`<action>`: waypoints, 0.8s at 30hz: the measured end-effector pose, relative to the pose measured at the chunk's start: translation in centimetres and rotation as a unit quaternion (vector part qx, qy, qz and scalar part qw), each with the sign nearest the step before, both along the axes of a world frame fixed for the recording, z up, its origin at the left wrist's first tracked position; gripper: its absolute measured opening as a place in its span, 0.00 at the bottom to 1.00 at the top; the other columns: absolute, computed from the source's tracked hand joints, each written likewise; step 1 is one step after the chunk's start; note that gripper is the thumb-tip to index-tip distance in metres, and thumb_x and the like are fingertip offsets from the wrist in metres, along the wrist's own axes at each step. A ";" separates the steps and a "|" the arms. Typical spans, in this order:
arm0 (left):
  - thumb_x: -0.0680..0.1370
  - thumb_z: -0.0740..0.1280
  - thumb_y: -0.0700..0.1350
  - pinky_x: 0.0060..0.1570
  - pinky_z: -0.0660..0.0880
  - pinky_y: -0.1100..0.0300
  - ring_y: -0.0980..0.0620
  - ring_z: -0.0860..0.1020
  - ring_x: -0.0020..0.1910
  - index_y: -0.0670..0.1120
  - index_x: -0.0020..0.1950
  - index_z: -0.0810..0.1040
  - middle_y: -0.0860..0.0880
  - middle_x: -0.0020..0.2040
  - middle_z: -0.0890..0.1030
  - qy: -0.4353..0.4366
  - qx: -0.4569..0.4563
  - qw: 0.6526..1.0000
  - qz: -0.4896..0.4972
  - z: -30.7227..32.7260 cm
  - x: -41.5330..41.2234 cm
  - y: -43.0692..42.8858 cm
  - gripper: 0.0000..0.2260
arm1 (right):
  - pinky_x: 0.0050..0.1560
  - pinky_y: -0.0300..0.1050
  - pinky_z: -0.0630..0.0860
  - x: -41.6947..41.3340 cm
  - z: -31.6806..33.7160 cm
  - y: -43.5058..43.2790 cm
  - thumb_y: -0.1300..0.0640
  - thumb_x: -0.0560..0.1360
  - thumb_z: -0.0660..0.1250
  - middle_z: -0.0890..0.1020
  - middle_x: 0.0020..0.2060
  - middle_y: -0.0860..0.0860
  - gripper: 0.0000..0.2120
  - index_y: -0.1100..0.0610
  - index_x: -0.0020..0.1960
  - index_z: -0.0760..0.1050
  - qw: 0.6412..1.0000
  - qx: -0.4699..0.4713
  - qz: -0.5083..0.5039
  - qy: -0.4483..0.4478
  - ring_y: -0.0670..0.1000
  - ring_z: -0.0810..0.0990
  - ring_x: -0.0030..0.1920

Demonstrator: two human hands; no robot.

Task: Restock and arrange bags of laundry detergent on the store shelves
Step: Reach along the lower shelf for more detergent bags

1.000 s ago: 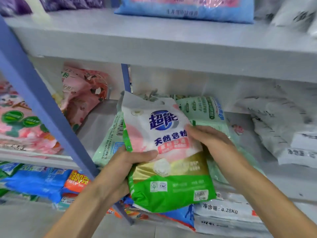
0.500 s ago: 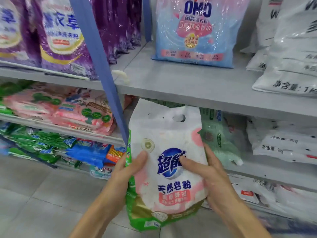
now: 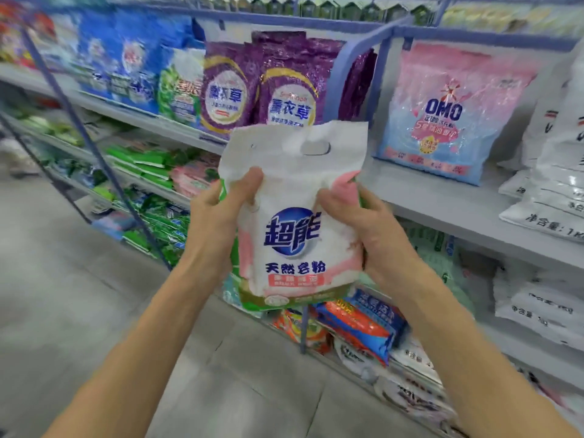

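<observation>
Up in the air, upright: white soap-powder bag (image 3: 290, 216), just left of & lower than the pink-and-blue OMO bag (image 3: 448, 121), nearer the camera, not on any shelf. Gripped by both hands. L hand (image 3: 218, 222) curled round its left edge, thumb on the front near the top. R hand (image 3: 363, 229) curled round its right edge, squashing the pink corner. Round blue logo + blue letters on the front, green strip at the bottom, cut-out handle hole near the top.

OMO bag standing on grey shelf (image 3: 442, 197). Left of OMO bag, past a blue post (image 3: 357, 71): purple bags (image 3: 284, 90) standing side by side, then blue & green ones further left, too blurry to read. Right of OMO bag: white sacks (image 3: 553, 172) piled up. Below OMO bag: lower shelves w/ more bags, pale green ones, then orange-and-blue packs (image 3: 357, 327) near the bottom. Far down & left of OMO bag: grey floor (image 3: 94, 295).
</observation>
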State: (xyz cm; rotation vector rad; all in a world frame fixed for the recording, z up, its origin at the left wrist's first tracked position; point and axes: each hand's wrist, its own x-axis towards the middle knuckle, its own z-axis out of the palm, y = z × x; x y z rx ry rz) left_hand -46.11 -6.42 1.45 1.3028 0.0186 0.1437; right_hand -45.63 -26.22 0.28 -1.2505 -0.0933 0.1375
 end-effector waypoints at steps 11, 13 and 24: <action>0.72 0.75 0.53 0.65 0.74 0.34 0.34 0.81 0.60 0.41 0.66 0.80 0.38 0.60 0.84 0.052 -0.099 0.994 0.001 3.8 0.6 14.3 0.26 | 0.52 0.50 0.83 3.5 1.5 13.3 0.50 0.69 0.78 0.87 0.53 0.54 0.13 0.49 0.53 0.85 0.993 -0.016 0.077 -0.091 0.56 0.87 0.52; 0.75 0.73 0.51 0.59 0.78 0.38 0.36 0.83 0.57 0.42 0.63 0.82 0.39 0.57 0.85 0.079 -0.121 0.990 -0.008 3.4 0.7 17.0 0.20 | 0.50 0.48 0.83 3.5 -0.4 15.9 0.47 0.66 0.80 0.86 0.56 0.54 0.23 0.49 0.59 0.82 0.992 -0.024 0.096 -0.082 0.56 0.86 0.54; 0.72 0.73 0.55 0.61 0.78 0.41 0.38 0.84 0.57 0.46 0.65 0.81 0.42 0.58 0.85 0.092 -0.058 0.994 0.026 1.0 3.6 33.8 0.25 | 0.47 0.57 0.85 4.8 -4.7 33.9 0.61 0.67 0.77 0.87 0.50 0.60 0.20 0.59 0.58 0.81 0.997 0.014 0.053 0.062 0.63 0.87 0.47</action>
